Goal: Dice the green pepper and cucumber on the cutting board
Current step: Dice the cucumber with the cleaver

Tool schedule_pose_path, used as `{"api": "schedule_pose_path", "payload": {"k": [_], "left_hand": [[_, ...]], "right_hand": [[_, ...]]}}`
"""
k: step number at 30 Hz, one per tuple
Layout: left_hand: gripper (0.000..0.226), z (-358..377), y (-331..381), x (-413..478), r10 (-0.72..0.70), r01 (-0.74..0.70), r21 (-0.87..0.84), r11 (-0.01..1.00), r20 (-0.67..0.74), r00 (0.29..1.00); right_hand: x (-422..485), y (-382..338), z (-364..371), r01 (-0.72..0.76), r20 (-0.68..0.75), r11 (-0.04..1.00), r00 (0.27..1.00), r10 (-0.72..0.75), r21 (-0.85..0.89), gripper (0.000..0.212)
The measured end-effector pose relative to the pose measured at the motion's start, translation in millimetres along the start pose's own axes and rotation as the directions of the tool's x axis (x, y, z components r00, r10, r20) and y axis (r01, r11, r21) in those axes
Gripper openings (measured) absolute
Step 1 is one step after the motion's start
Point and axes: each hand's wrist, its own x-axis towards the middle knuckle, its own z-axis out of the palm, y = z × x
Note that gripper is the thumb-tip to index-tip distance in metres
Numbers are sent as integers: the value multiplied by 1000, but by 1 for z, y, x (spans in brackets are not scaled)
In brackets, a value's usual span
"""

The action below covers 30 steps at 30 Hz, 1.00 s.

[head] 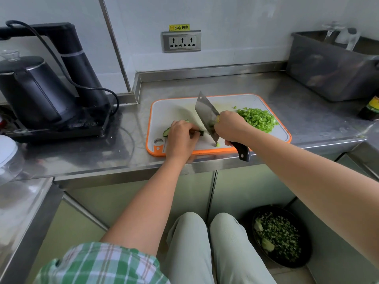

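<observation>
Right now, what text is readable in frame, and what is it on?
"小心触电": on the yellow sticker above the wall socket.
Bottle label at the right edge: blurred, unreadable.
Kettle base panel: marks too small to read.
Nothing else legible.

On the counter (287, 95) we find a cutting board (235, 98); diced pepper (257, 118) at its right, cucumber (166, 132) at its left, a cleaver (206, 113) between, a kettle (30, 89) far left
</observation>
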Motion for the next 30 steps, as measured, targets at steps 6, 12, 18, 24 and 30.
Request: {"api": "schedule_pose_path", "payload": {"k": [6, 12, 18, 24, 30], "left_hand": [[9, 2, 0, 2, -23, 23, -5, 1000, -19, 1000], [8, 4, -4, 3, -20, 20, -10, 1000, 2, 1000], [3, 2, -3, 2, -9, 9, -24, 1000, -4, 1000], [1, 4, -4, 3, -12, 11, -38, 999, -26, 1000], [9, 4, -3, 5, -27, 26, -42, 999, -31, 999]], "right_hand": [[-7, -6, -5, 45, 15, 999, 999, -45, 14, 15], [-11, -10, 1, 54, 36, 998, 998, -53, -25, 17], [-5, -14, 10, 52, 15, 997, 999, -52, -50, 10], [-3, -2, 8, 22, -43, 999, 999, -21, 30, 15], [-9, -3, -3, 57, -5, 998, 998, -57, 37, 10]]}}
